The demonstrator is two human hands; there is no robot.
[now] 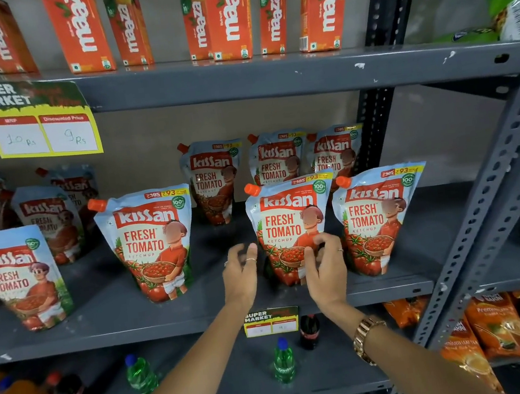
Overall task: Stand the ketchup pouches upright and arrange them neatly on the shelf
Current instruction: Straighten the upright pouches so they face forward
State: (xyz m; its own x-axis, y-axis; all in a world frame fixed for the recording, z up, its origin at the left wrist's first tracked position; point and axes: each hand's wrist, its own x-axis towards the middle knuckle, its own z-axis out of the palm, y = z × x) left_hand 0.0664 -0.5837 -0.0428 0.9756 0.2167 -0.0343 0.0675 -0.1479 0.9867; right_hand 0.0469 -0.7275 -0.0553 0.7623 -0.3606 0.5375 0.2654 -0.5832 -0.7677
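Both hands reach up to the middle shelf (109, 316) of a grey metal rack. Right hand (325, 262) sits in front of the lower part of the centre ketchup pouch (291, 222), fingers curled and overlapping its printed face; whether they press it or hover just off it cannot be told, and nothing is clenched. Left hand (240, 270) is beside the same pouch's left edge, fingers loosely spread, released, holding nothing. That pouch stands upright near the shelf's front lip, orange cap at its upper left. Just beside it to the right, another upright pouch (376, 214), the two nearly touching. To the left, a bare stretch of shelf, then a third front-row pouch (150, 241), leaning slightly. Far left pouch (18, 278) tilts more. Back row: three upright pouches behind, one of them (211, 178) standing apart from the pair at right. A slotted upright post (485, 210) bounds the right end. Upper shelf carries mango drink cartons (227, 12); a price card (41, 129) hangs from its edge. Below, small bottles (283, 362).
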